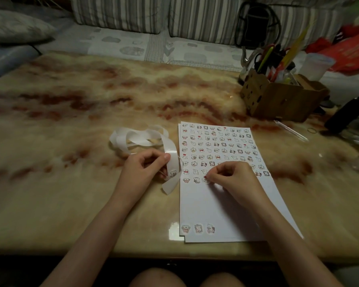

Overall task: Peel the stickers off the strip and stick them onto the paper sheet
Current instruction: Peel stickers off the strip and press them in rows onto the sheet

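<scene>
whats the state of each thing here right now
strip, loosely curled, pinched in the left hand, one unpeeled sticker showing on it
new sticker, held against the sheet by the right hand
paper sheet, flat on the table, upper rows filled, lower part mostly blank
wooden box, upright, holding pens

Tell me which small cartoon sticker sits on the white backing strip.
The cartoon sticker beside the left hand, on the white strip; all others lie on the white paper sheet.
</scene>
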`<act>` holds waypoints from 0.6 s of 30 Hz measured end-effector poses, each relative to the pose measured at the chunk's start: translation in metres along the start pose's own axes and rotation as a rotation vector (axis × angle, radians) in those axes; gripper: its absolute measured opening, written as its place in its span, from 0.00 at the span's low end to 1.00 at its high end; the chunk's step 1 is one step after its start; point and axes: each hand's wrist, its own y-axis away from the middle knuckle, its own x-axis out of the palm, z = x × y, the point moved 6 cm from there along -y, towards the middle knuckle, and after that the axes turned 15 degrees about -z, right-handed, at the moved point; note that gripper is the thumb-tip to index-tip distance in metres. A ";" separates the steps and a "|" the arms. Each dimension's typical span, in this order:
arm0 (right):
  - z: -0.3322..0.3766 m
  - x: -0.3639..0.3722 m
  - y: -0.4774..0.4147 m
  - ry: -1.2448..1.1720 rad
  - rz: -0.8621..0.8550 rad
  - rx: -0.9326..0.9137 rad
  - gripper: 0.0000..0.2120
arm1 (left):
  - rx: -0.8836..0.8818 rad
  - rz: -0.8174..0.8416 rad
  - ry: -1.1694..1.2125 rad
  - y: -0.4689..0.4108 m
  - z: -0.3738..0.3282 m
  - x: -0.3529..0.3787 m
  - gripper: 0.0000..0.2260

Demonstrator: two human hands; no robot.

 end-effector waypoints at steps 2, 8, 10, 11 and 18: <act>-0.001 0.001 0.000 0.056 -0.015 -0.026 0.07 | -0.001 -0.003 0.003 0.000 0.000 -0.001 0.07; -0.004 0.002 0.001 0.170 -0.090 -0.076 0.04 | 0.000 0.000 0.014 0.000 -0.002 0.001 0.06; -0.005 0.002 0.002 0.199 -0.117 -0.097 0.03 | 0.004 -0.001 0.009 0.000 -0.002 0.000 0.06; -0.005 0.002 0.003 0.211 -0.128 -0.108 0.03 | 0.005 0.000 0.008 0.001 -0.002 0.000 0.06; -0.004 0.001 0.008 0.239 -0.165 -0.180 0.05 | 0.008 0.004 0.011 0.001 -0.002 0.001 0.06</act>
